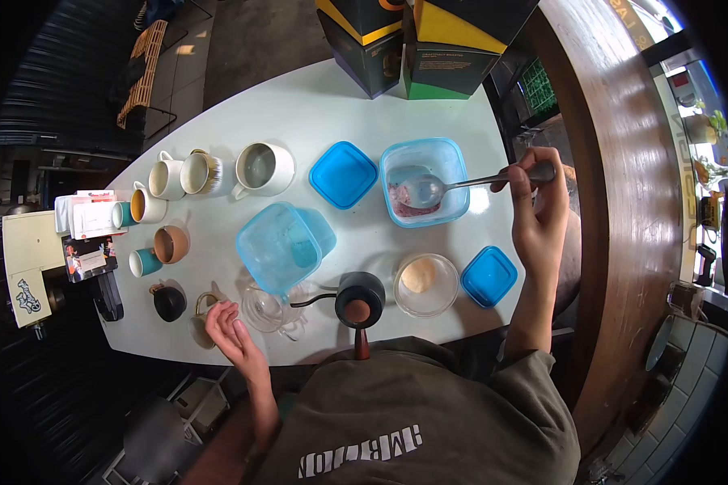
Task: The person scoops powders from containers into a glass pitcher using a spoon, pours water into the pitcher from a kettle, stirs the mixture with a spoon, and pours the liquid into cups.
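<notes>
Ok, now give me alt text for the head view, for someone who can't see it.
A right hand holds a metal spoon over or just inside a translucent blue tub with pinkish contents. The left hand, apparently empty, is near a glass jug on a white table with mugs, blue lids and a black kettle.

A long white tabletop with a curved edge [287, 105] is stretching across the room. On the left, a dark ribbed wall [57, 105] is rising; at far left, a tan slatted bench [144, 69] is standing on a grey tiled floor [188, 90], where small patches of warm sunlight [187, 50] are falling. On the right, a glossy brown wooden ledge [603, 121] is running lengthwise, reflecting daylight from a bright, lettered window [663, 18] at far right. White rectangular wall tiles [696, 396] are showing at near right.
</notes>
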Demonstrator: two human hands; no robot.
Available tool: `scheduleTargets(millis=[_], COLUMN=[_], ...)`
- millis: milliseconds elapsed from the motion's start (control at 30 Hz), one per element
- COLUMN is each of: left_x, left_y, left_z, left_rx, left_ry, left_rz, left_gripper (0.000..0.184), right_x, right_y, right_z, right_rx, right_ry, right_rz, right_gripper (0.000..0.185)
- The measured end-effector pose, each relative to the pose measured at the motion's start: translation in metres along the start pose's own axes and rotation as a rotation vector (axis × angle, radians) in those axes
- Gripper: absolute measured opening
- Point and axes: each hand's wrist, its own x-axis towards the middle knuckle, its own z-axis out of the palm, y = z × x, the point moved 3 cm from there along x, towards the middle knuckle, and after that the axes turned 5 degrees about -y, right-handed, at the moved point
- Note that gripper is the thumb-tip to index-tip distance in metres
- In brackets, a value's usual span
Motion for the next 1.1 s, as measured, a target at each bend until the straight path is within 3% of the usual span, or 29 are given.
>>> scheduleTargets(millis=[233,533,767,867,1100], left_x=[0.000,-0.004,-0.015,-0.021,-0.019], left_y=[0.001,-0.001,-0.010,-0.021,-0.048], left_z=[-0.001,-0.004,-0.016,-0.020,-0.024], left_rx=[-0.012,-0.101,-0.166,-0.191,-0.138], left_ry=[0.008,0.043,0.106,0.073,-0.146], left_rz=[0.021,0.035,0.065,0.115,0.179], left_gripper=[0.041,0.041,0.044,0.044,0.055], right_x=[0.000,-0.005,-0.031,-0.056,-0.112], right_y=[0.009,-0.023,-0.036,-0.044,-0.073], right_z=[-0.018,-0.025,0.039,0.075,0.133], right_rx=[0.236,0.355,0.469,0.475,0.365], right_ry=[0.114,0.056,-0.140,-0.203,-0.234], right_rz=[-0.014,-0.043,-0.043,0.050,-0.045], right_gripper=[0.014,0.014,0.013,0.010,0.011])
